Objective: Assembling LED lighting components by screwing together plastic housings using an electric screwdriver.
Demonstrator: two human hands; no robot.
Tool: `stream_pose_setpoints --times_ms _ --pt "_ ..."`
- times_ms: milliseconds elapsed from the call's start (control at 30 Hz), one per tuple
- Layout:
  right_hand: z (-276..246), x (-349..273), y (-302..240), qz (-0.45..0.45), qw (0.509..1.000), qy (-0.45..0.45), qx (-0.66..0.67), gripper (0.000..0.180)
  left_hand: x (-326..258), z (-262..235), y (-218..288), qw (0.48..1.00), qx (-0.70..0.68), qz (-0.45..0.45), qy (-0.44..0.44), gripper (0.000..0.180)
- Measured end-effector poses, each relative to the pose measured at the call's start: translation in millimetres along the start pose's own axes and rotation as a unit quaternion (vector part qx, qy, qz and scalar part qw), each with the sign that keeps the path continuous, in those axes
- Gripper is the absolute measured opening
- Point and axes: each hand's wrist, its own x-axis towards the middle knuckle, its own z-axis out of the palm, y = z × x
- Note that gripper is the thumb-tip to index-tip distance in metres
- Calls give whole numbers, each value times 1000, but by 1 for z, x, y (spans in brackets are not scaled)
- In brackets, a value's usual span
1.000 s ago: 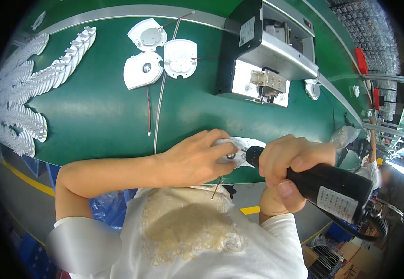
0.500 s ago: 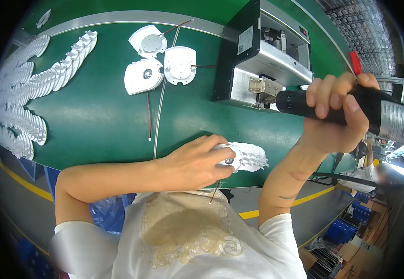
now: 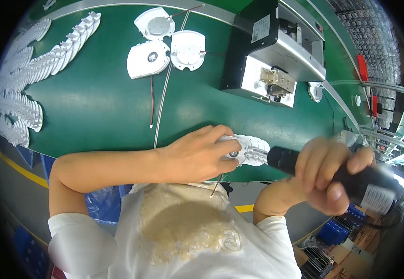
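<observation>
My left hand (image 3: 201, 156) is closed over a round white plastic housing (image 3: 234, 154) near the table's front edge, fingers and thumb around its rim. A thin dark wire hangs from it over the edge. Just to its right, overlapping white parts (image 3: 259, 149) lie in a fanned row. In my right hand (image 3: 329, 172) is a black electric screwdriver (image 3: 283, 160), its body nearly level and its nose pointing left at the fanned parts. The bit cannot be made out. Both the hand and the tool's rear are smeared by motion.
A black and silver screw feeder (image 3: 283, 56) stands at the back right. Three wired white housings (image 3: 148, 59) lie at the back middle beside a metal strip. Fanned rows of white parts (image 3: 67, 51) cover the left end of the green table (image 3: 104, 107). Red clips hang far right.
My right hand has brought the screwdriver from the screw feeder down toward me, to the fanned parts. The left hand keeps its hold on the housing. The whole view has shifted slightly.
</observation>
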Motion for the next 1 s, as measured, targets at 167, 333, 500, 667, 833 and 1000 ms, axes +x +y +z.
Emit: stream_pose_setpoints --times_ms 167,333,500,667,833,1000 --pt "10 -18 17 -20 1000 21 6 39 -1 0 -1 1000 -5 -6 6 34" --pt "9 -26 27 -24 999 24 -2 38 -1 1 0 1000 -12 -7 7 34" --pt "14 -24 24 -42 998 -17 -38 37 -2 2 -1 1000 -10 -5 12 35" --pt "13 -28 24 -39 999 -10 -36 36 -1 1 -1 1000 -11 -6 8 35" --pt "14 -24 29 -67 996 -47 -32 34 -1 1 0 1000 -11 -7 4 35" --pt "18 -26 24 -54 991 -94 -80 35 -1 3 3 1000 -5 -6 10 33"
